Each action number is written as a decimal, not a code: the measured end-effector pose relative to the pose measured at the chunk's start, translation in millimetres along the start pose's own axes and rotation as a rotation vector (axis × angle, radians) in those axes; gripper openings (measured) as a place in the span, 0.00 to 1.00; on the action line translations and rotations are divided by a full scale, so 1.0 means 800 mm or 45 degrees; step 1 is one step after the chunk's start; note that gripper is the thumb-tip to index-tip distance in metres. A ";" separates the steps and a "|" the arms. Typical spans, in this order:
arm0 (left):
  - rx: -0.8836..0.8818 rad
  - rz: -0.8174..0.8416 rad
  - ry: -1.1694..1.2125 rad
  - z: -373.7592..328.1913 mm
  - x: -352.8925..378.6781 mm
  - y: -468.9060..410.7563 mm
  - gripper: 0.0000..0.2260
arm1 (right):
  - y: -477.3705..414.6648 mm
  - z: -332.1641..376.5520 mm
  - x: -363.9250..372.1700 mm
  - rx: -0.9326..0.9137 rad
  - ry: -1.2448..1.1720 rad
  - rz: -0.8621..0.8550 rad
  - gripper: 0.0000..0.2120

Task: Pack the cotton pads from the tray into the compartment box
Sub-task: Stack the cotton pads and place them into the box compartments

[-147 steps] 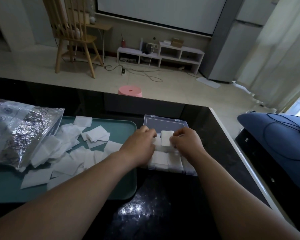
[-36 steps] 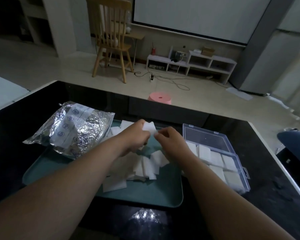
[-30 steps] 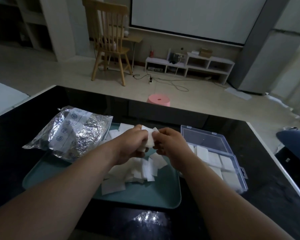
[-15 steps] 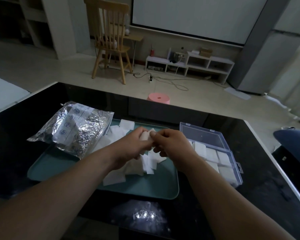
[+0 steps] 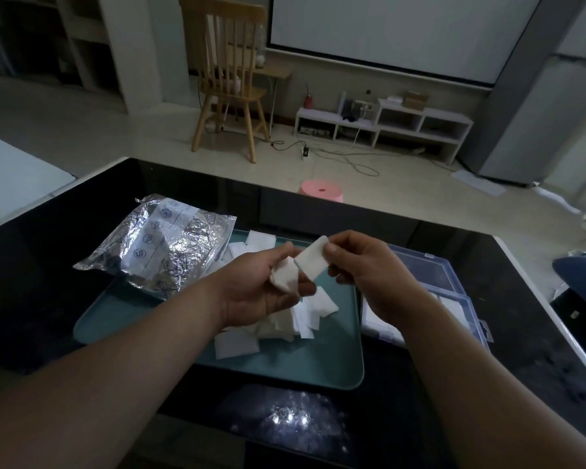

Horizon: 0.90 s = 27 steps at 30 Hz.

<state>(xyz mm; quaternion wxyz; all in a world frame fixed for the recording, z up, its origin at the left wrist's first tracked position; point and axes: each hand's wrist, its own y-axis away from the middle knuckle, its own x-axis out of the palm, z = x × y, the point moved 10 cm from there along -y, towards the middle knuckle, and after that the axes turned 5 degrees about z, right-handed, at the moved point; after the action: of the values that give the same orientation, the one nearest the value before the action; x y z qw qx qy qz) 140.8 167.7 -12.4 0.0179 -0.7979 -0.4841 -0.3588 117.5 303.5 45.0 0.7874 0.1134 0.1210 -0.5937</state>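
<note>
The right hand [image 5: 369, 269] pinches 1 cotton pad [image 5: 313, 262] between thumb and fingertips. Just left of it, the left hand [image 5: 254, 292] lies palm up with its fingers curled round a small stack of pads [image 5: 284, 275], and the single pad's lower corner seems to touch that stack. This looks like squaring up a bundle before packing. The single pad should go flat on the stack with edges matched, under a light grip so the soft cotton does not crumple. Then the lot goes rightward to the compartment box [image 5: 472, 309], which lies open just beyond the right wrist with pads already in some cells. The right forearm hides its nearer cells, so a free 1 cannot be picked out. Under both hands, loose pads [image 5: 236, 343] are heaped on the tray [image 5: 318, 367]. A foil bag [image 5: 163, 245] lies left of the left hand, clear of the path.
</note>
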 end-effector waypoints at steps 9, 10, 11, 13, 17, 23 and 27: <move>-0.026 0.035 -0.121 0.005 -0.001 -0.001 0.15 | -0.005 0.007 0.020 -0.072 0.574 -0.256 0.07; 0.012 -0.089 -0.107 -0.001 -0.016 -0.002 0.14 | -0.007 0.005 0.012 -0.051 0.597 -0.313 0.07; 0.052 -0.214 -0.096 -0.007 -0.032 -0.001 0.13 | -0.009 0.000 0.006 -0.015 0.607 -0.322 0.05; 0.122 -0.362 -0.056 -0.019 -0.057 0.001 0.10 | -0.014 -0.015 0.006 0.080 0.704 -0.181 0.03; 0.129 -0.385 -0.049 -0.024 -0.065 0.008 0.09 | 0.005 -0.059 0.057 0.224 1.036 0.425 0.26; 0.059 -0.379 -0.173 -0.013 -0.058 0.014 0.10 | 0.008 -0.066 0.085 0.097 1.300 0.474 0.32; 0.059 -0.398 -0.198 -0.014 -0.059 0.018 0.09 | 0.006 -0.060 0.088 0.032 1.319 0.520 0.11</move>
<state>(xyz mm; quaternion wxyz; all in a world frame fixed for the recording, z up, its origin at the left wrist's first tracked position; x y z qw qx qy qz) 133.2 120.0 -27.5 -0.0573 -0.7376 -0.6103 -0.2830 138.3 256.4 -23.3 0.7227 0.4210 0.4606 -0.2973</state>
